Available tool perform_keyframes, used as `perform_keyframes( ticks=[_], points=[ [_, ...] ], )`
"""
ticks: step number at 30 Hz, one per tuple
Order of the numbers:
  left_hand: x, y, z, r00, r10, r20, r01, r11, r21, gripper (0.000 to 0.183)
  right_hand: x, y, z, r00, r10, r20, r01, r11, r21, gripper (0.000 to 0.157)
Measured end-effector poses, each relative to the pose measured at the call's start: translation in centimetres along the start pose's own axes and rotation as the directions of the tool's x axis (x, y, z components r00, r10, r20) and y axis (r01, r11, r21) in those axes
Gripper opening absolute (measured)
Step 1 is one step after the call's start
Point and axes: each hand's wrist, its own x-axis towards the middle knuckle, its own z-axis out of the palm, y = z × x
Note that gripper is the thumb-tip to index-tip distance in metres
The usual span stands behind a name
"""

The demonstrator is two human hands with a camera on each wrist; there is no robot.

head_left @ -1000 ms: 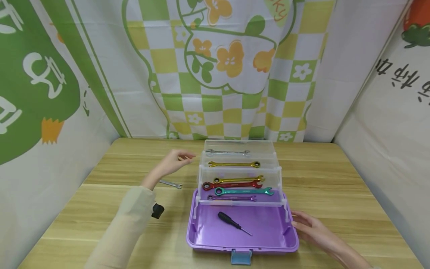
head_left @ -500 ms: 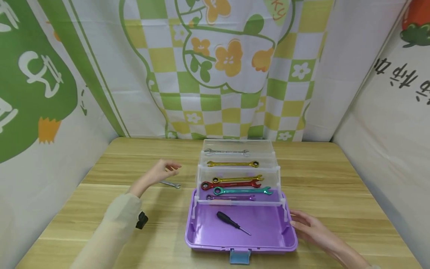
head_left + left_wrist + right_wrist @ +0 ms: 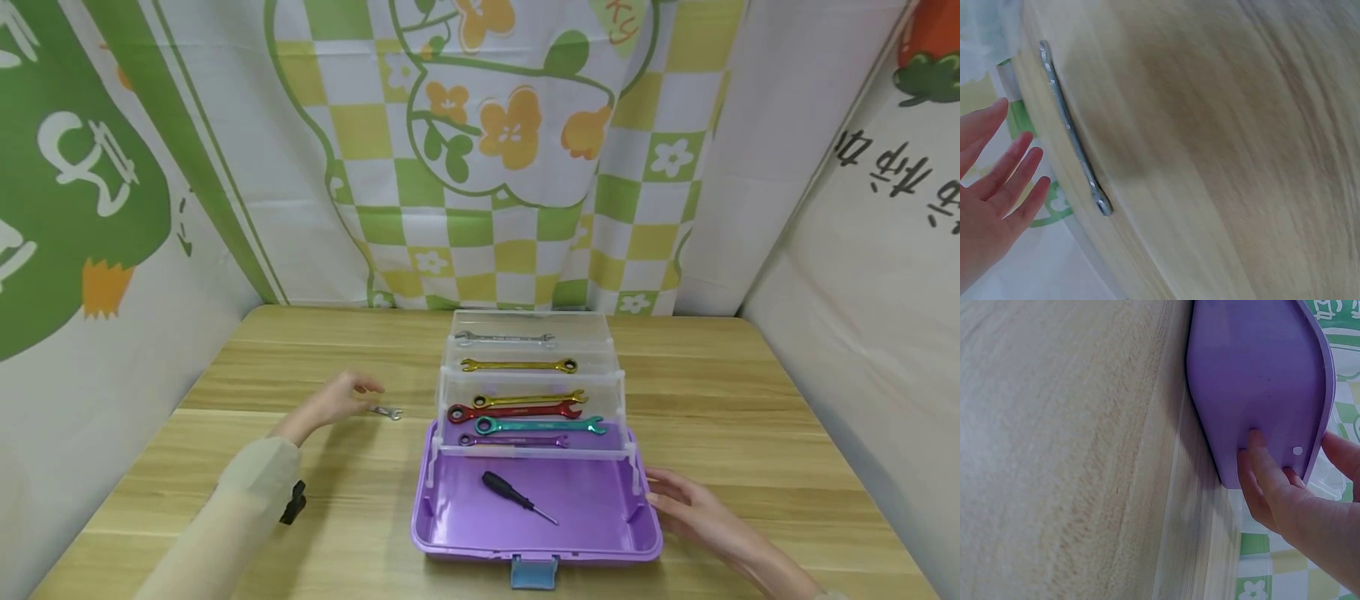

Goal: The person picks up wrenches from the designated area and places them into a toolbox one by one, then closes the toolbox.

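My left hand [image 3: 336,402] hovers over a silver open-end wrench [image 3: 1072,128] lying on the table left of the toolbox. In the left wrist view its fingers are spread and apart from the wrench. On the far side, my right hand [image 3: 693,504] rests against the right wall of the purple toolbox [image 3: 1260,369], fingertips on the outside and thumb at the rim. Inside the box lies a black-handled screwdriver [image 3: 506,489]. Its clear trays hold a silver wrench [image 3: 506,337], gold wrenches [image 3: 519,366], a red wrench [image 3: 517,412], a teal wrench [image 3: 540,425] and a purple wrench [image 3: 513,441].
The clear tiered trays [image 3: 617,358] are unfolded toward the back of the box. A blue latch [image 3: 533,573] hangs at its front. Printed curtains [image 3: 517,242] stand behind the wooden table [image 3: 750,417] and at both sides.
My left hand has moved left, down and away from the trays to the silver wrench on the table. My right hand stays at the toolbox wall.
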Motion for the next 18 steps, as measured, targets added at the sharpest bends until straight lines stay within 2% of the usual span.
perform_keyframes(
  ticks=[6, 11, 18],
  points=[
    [-0.4, -0.5, 0.1, 0.998, -0.049, 0.036, 0.049, 0.999, 0.022, 0.024, 0.1, 0.1, -0.1, 1.0, -0.005, 0.007, 0.005, 1.0, 0.009, 0.064],
    [-0.2, -0.9, 0.4, 0.998, -0.039, 0.046, 0.036, 0.998, 0.048, 0.022, 0.1, 0.1, -0.1, 1.0, -0.002, 0.007, 0.002, 1.0, 0.005, 0.064],
    [0.3, -1.5, 0.6, 0.997, -0.044, 0.057, 0.042, 0.999, 0.03, 0.021, 0.0, 0.1, -0.2, 1.0, -0.004, 0.004, 0.004, 1.0, -0.004, 0.063]
  ],
)
